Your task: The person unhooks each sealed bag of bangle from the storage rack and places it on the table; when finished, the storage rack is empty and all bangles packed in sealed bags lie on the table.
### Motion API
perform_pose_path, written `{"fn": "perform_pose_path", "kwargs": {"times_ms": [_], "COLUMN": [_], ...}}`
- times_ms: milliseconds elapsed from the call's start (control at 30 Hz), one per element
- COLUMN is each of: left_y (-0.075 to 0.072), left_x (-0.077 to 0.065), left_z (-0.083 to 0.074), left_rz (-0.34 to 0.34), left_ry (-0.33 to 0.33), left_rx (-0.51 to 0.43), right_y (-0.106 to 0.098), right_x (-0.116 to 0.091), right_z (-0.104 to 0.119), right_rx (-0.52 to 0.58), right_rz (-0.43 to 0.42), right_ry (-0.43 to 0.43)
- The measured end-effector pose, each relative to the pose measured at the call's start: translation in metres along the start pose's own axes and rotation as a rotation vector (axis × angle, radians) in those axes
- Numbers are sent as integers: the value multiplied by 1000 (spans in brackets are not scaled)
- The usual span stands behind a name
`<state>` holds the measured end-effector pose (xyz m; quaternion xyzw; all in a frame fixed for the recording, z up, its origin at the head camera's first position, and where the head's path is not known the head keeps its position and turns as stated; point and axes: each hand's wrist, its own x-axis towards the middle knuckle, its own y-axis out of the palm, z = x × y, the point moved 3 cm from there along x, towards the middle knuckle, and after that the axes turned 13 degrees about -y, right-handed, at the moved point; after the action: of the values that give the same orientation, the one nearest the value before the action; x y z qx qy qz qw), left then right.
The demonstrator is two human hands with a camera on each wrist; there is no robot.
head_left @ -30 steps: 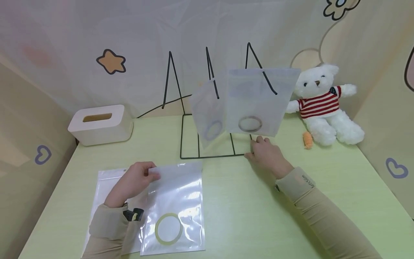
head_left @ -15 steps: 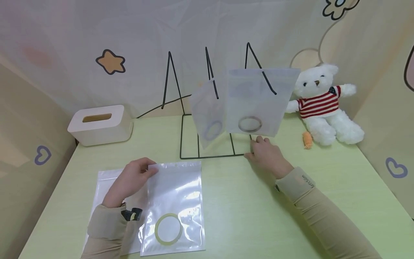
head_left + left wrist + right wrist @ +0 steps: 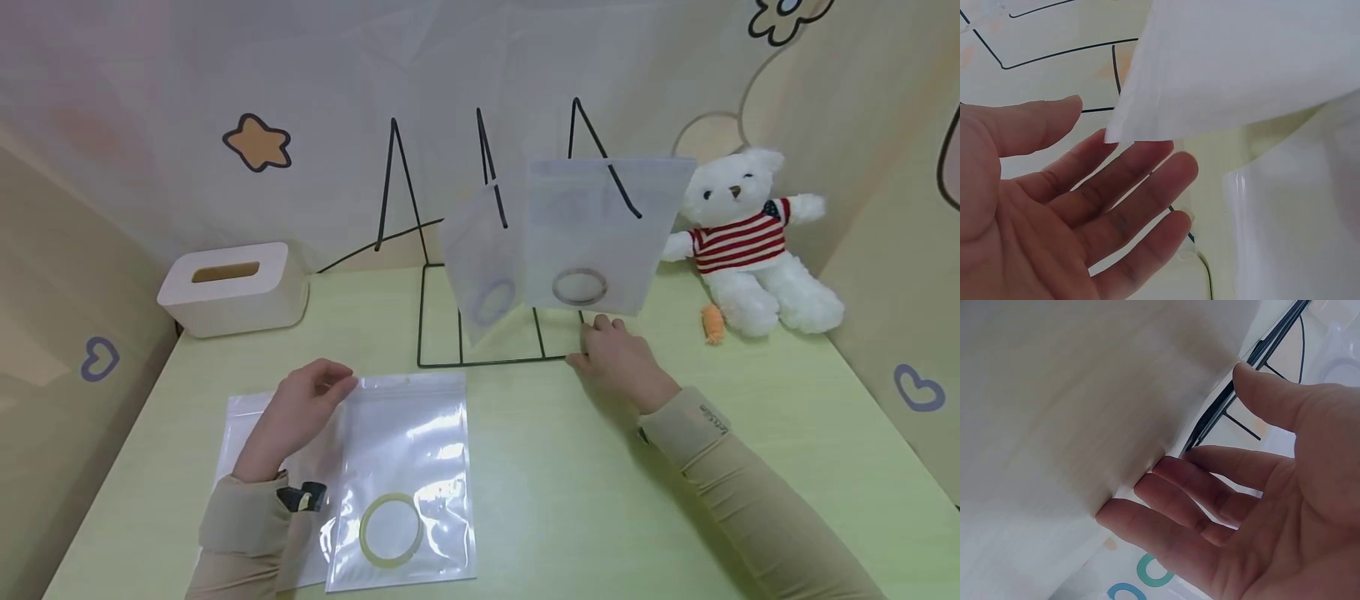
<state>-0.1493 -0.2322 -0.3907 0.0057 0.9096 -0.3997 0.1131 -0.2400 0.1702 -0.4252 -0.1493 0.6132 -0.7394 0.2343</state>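
A clear-fronted zip bag [image 3: 408, 450] with a yellow-green ring [image 3: 363, 533] lies at the table's front, overlapping another white zip bag [image 3: 242, 410]. My left hand [image 3: 296, 408] is at its upper left corner; in the left wrist view thumb and fingers stand apart, the raised bag corner [image 3: 1147, 119] touching the fingertips. My right hand [image 3: 622, 362] rests at the front right corner of a black wire rack [image 3: 495, 363]; in the right wrist view its extended fingertips touch the table and the thumb tip is near the wire. Two frosted bags [image 3: 611, 225] with rings hang from the rack's hooks.
The rack's left hook [image 3: 386, 183] carries no bag. A white tissue box [image 3: 232, 292] stands at the back left. At the back right sits a white teddy bear [image 3: 742, 242] in a striped shirt, beside a small orange object [image 3: 712, 323].
My left hand has loosened from the ring bag's corner and shifted slightly left and away from me. The right hand and the rack have stayed in place.
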Motion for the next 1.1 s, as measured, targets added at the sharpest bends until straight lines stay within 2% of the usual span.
{"fn": "perform_pose_path", "kwargs": {"times_ms": [500, 833, 1100], "left_y": [-6, -8, -8], "left_x": [2, 3, 6], "left_z": [-8, -29, -46], "left_rz": [-42, -50, -123], "left_ry": [0, 31, 110], "left_rx": [-51, -92, -164], "right_y": [-2, -1, -1], "right_x": [0, 0, -1], "right_z": [1, 1, 1], "right_rx": [4, 6, 5], "right_rz": [-16, 2, 1], "right_ry": [3, 6, 4]}}
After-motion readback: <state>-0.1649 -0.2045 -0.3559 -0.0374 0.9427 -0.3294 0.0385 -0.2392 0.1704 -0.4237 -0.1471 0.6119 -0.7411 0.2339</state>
